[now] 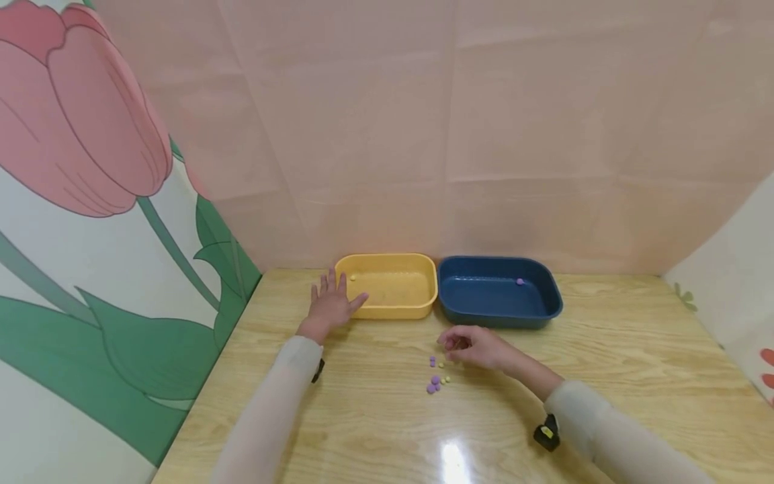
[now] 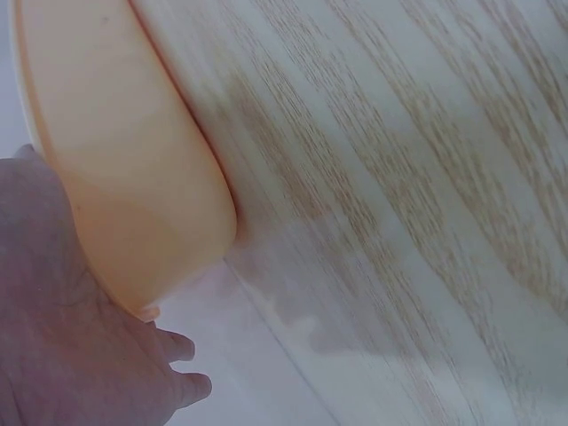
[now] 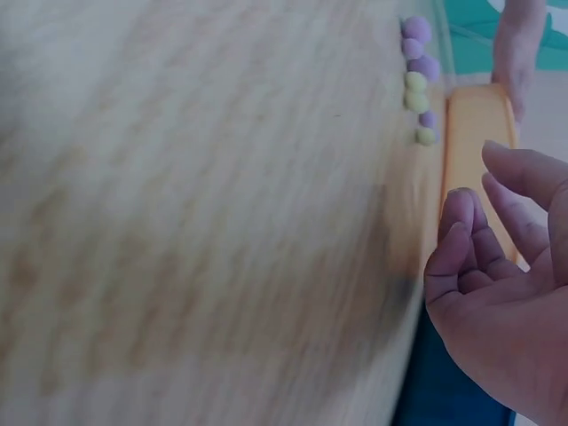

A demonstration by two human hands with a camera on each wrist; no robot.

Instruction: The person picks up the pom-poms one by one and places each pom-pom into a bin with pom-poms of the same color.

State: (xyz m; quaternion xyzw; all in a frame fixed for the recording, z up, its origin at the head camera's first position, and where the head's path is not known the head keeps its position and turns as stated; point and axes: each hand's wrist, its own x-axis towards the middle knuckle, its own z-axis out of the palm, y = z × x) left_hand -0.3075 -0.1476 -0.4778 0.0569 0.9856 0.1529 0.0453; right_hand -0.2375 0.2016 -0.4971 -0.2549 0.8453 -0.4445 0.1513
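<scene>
My left hand (image 1: 331, 306) lies over the left end of the yellow bin (image 1: 393, 312), fingers spread and straight. In the left wrist view, that hand (image 2: 80, 328) touches the bin's rim. My right hand (image 1: 478, 346) is above the table in front of the blue bin (image 1: 496, 321). The right wrist view shows the right hand (image 3: 506, 284) with thumb and index finger apart, the other fingers loosely bent, and nothing visible between them. Left of it lie several small purple balls (image 1: 435, 380) and yellow balls (image 1: 448, 380).
One yellow ball (image 1: 353, 277) sits inside the yellow bin, and one purple ball (image 1: 519, 281) inside the blue bin. Both bins stand side by side at the back of the wooden table (image 1: 363, 417), against a pink cloth (image 1: 363, 134). A tulip-patterned wall (image 1: 109, 323) borders the left side.
</scene>
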